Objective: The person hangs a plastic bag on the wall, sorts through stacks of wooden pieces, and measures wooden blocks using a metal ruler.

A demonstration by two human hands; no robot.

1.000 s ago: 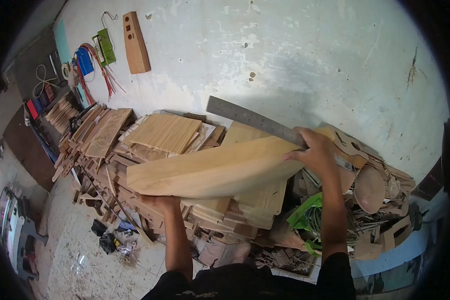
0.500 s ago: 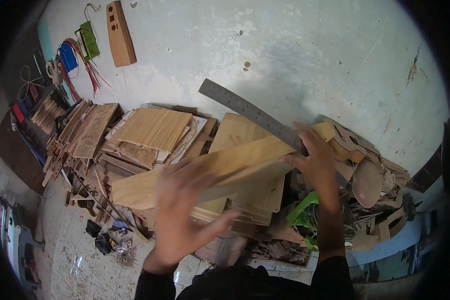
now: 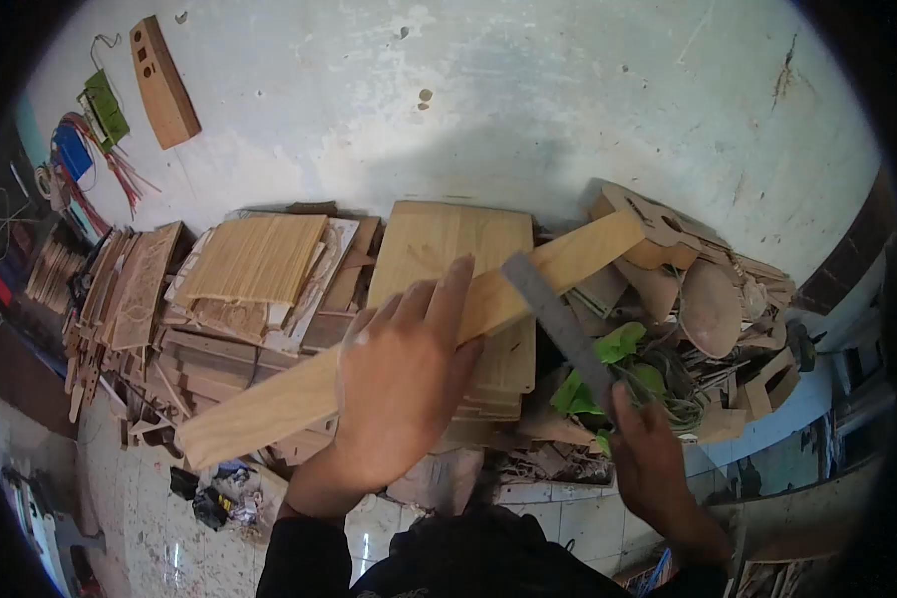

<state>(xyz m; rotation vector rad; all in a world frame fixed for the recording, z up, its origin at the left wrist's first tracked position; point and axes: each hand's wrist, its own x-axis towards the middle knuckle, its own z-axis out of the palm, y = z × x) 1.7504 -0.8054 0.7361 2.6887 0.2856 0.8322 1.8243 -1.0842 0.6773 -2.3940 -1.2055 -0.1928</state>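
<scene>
A long, pale wooden plank (image 3: 269,409) slants across the middle of the view, over the stacked boards. My left hand (image 3: 399,369) grips it near the middle, the back of the hand towards me and the fingers across the wood. The hand hides part of the plank. To the right, a steel ruler (image 3: 563,324) is in my right hand (image 3: 653,458), held by its lower end. The ruler points up and to the left, its upper end overlapping the plank in view.
Behind the plank lies a wide, light board (image 3: 448,234) on a stack. Ribbed panels (image 3: 259,254) and scrap wood fill the left. At right are a guitar-shaped piece (image 3: 658,234), a brown oval piece (image 3: 711,309) and green plastic (image 3: 623,341). A pale wall (image 3: 588,90) rises behind.
My right hand has come away from the plank and moved down with the ruler. My left hand has settled on the plank. The view has shifted to the right.
</scene>
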